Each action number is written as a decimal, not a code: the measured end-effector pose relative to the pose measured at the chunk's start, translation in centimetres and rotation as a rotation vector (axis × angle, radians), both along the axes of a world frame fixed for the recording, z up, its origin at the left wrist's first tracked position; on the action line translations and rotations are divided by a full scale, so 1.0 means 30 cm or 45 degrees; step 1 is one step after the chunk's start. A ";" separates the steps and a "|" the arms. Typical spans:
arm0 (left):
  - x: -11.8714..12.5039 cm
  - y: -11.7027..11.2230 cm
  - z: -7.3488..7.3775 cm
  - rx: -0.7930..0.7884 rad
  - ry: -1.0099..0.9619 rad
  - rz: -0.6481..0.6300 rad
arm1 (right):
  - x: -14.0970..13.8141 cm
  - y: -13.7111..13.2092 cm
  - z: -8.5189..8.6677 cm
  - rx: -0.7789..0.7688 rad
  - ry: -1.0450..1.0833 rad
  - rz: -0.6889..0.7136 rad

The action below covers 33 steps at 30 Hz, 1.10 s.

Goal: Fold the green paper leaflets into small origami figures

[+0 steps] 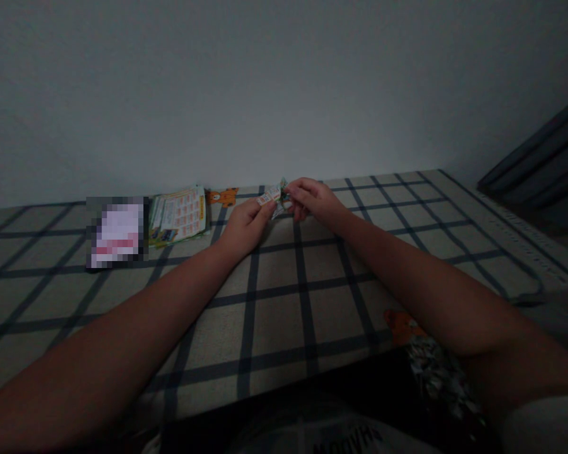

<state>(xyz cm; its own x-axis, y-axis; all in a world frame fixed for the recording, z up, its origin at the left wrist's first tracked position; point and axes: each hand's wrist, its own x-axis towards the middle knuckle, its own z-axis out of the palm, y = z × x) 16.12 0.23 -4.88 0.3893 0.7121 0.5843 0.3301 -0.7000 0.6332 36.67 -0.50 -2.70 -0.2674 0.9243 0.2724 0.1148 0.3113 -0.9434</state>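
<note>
Both my arms reach forward over a checked cloth (274, 302) with dark grid lines. My left hand (244, 224) and my right hand (312, 199) meet near the far edge and pinch a small folded piece of printed paper (273, 195) between their fingertips. The paper is white with orange and green print and is held just above the cloth. The fingers of both hands are closed on it.
A printed leaflet (178, 215) lies flat to the left of my hands, beside a blurred-out rectangle (117, 232). An orange bear figure (222, 196) shows on the cloth by the wall. A plain wall rises behind. A dark patterned item (435, 372) lies near my right elbow.
</note>
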 end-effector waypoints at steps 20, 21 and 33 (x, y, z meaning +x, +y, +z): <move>0.006 0.016 -0.014 -0.314 -0.281 0.001 | 0.035 0.040 -0.024 0.544 -0.407 -0.047; 0.006 0.015 -0.012 -0.301 -0.279 -0.010 | 0.036 0.042 -0.026 0.573 -0.419 -0.049; 0.003 0.010 -0.006 -0.295 -0.275 -0.055 | 0.038 0.031 -0.014 0.642 -0.455 -0.051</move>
<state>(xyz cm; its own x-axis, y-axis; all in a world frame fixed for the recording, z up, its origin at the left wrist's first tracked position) 16.21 0.54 -5.07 0.3069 0.8214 0.4808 0.1438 -0.5394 0.8297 37.80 0.42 -3.12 -0.3902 0.7166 0.5781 0.4176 0.6973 -0.5825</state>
